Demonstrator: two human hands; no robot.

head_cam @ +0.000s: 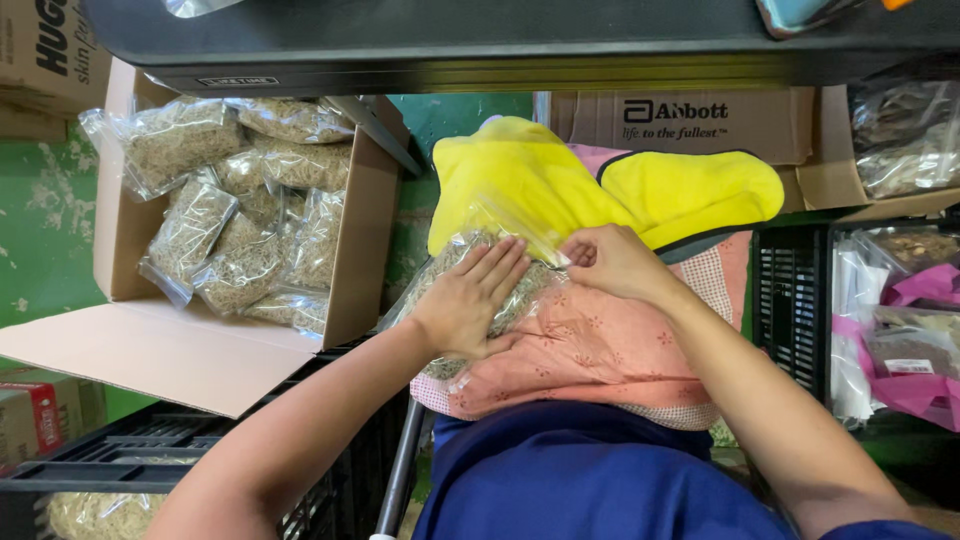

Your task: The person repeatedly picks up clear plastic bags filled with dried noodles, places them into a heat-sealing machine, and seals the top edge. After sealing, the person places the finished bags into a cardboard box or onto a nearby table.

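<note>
- Far left of the clear bag, an open cardboard box (375,215) stands on the green floor, filled with sealed clear packets of dried straw-coloured material (240,215).
- Below that box, left of the clear bag, a black plastic crate (110,465) holds one more packet of the same dried material.
- The clear bag (480,290) of dried straw-coloured material lies on the person's lap, on a pink patterned cloth (600,350), its top edge against a yellow cloth (520,175).
- The left hand (468,300) lies flat on the clear bag, palm down, fingers stretched out and close together, pressing on the contents.
- The right hand (612,262) is at the clear bag's upper right corner, fingers curled and pinched together on the bag's edge.
- Just above the clear bag, the yellow cloth with dark trim drapes over the pink patterned cloth.
- Above and right of the clear bag, a brown printed carton (690,125) sits under a dark shelf edge (500,40).
- Well right of the clear bag, another black crate (790,300) holds clear packets and pink bags (915,345).
- Below the clear bag, the person's blue garment (580,480) fills the lower middle.
</note>
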